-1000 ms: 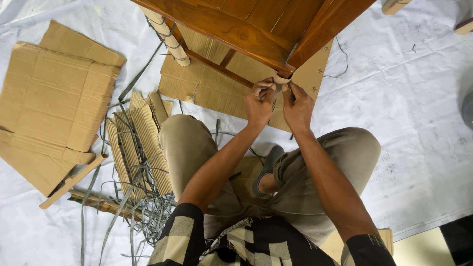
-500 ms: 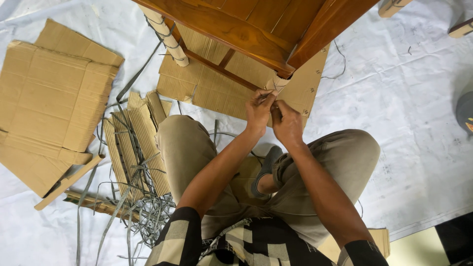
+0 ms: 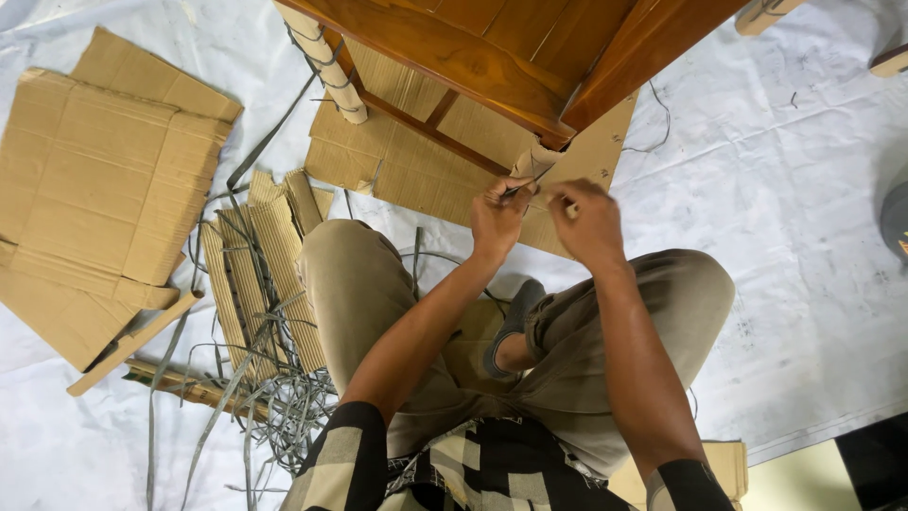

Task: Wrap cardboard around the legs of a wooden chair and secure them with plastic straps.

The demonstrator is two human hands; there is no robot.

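Observation:
A brown wooden furniture piece (image 3: 473, 57) stands over my lap, and its near leg (image 3: 535, 159) is wrapped in corrugated cardboard. Just below that leg, my left hand (image 3: 496, 216) pinches a thin grey strap (image 3: 521, 187) that runs up to the wrapped leg. My right hand (image 3: 588, 220) is a closed fist beside it, with the fingers curled on what looks like the strap's other end. The two hands are a small gap apart. I sit cross-legged on a white sheet.
A second leg (image 3: 322, 57), wrapped in cardboard and tied with straps, stands at the upper left. Flat cardboard sheets (image 3: 95, 189) lie on the left. Corrugated strips (image 3: 274, 255) and a tangle of grey straps (image 3: 284, 416) lie by my left knee. White floor sheet (image 3: 804, 237) spreads on the right.
Both hands have come down and a little away from the wrapped leg, and the right hand has drawn apart from the left.

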